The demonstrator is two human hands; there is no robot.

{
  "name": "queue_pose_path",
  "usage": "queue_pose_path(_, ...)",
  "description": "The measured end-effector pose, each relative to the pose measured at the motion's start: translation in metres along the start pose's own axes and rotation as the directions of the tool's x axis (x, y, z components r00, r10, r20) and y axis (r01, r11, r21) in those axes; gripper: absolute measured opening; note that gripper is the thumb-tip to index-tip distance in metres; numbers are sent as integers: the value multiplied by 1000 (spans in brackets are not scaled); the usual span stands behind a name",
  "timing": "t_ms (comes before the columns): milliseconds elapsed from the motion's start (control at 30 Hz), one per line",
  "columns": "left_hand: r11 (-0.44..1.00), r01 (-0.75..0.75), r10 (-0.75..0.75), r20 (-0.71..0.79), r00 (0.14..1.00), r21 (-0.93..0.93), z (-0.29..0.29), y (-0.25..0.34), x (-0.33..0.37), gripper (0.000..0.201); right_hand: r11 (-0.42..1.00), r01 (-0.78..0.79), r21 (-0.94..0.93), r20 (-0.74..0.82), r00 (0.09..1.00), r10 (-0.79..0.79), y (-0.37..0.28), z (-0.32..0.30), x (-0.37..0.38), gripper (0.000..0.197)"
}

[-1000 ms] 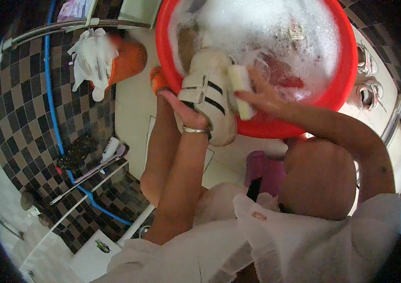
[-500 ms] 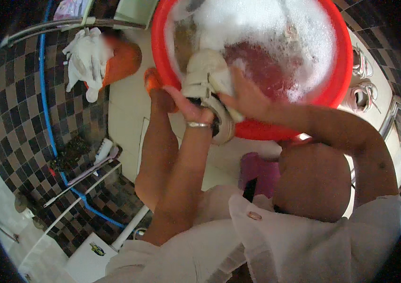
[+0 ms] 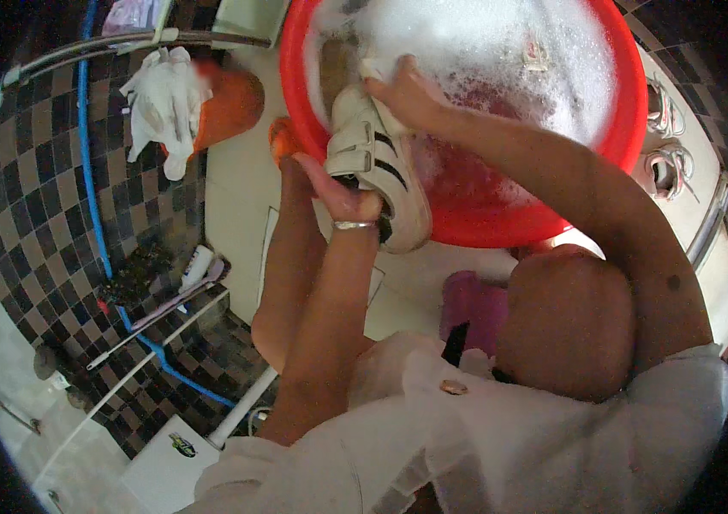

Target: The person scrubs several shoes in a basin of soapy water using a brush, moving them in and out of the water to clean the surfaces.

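My left hand (image 3: 347, 195) holds a white sneaker (image 3: 381, 176) with hook-and-loop straps and black stripes. The hand reaches into the shoe's opening, and its thumb shows beside the strap. The sneaker tilts with its toe over a red tub (image 3: 538, 230) of foamy, reddish-brown water and its heel near the rim. At the toe, my right hand (image 3: 420, 96) has its fingers curled round something pale pressed along the shoe's side. Its kind is not clear. Foam (image 3: 475, 38) covers most of the water, and part of another pale object (image 3: 535, 56) pokes through it.
Two laced shoes (image 3: 668, 170) stand right of the tub. White cloth (image 3: 165, 107) hangs over an orange bucket (image 3: 240, 101) on the left. A blue hose (image 3: 90, 171) runs down the tiled wall. A purple object (image 3: 471, 313) lies below the tub.
My right hand has slid up and left along the sneaker, from its middle to its toe. The sneaker has turned slightly, showing its striped side. My left hand keeps its hold.
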State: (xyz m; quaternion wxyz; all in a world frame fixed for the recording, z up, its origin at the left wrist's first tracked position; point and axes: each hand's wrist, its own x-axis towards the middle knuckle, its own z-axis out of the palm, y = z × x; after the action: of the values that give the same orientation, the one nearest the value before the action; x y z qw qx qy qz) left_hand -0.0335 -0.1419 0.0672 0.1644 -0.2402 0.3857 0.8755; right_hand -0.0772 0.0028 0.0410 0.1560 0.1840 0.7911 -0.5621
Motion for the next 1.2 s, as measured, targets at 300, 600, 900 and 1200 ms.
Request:
queue_pose_path(300, 974, -88, 75, 67, 995, 207, -50, 29, 16, 75, 969, -83, 233, -82, 991, 105, 74, -16, 31, 78)
queue_pose_path(600, 951, -25, 42, -48, 998, 308, -35, 26, 12, 75, 918, 390, 67, 76, 916, -394, 127, -6, -41, 66)
queue_pose_path(900, 957, -62, 84, -67, 994, 282, -91, 30, 39, 22, 835, 511, -206, -65, 844, -532, 1, -3, 8, 73)
queue_pose_path(1200, 973, 161, -161, -15, 987, 167, -60, 33, 29, 27, 872, 434, -225, 35, 898, -438, 26, -3, -61, 77)
